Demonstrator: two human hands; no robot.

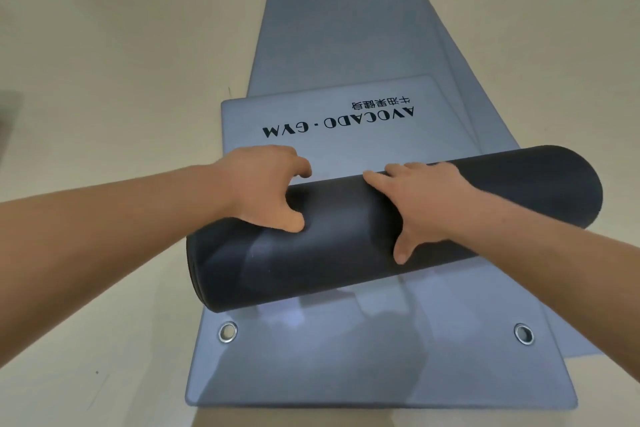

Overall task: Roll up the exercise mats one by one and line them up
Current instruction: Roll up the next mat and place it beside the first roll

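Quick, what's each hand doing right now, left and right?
Left hand: grips the rolled mat, fingers curled over it.
Right hand: open, spread fingers pressing on the same roll.

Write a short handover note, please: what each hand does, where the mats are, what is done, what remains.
Left hand grips the dark roll; right hand presses on it with spread fingers.
The roll lies across a flat grey mat with eyelets; its unrolled end lies ahead.
Done: this mat is mostly rolled.
To do: finish this roll, roll the rest, line all up.
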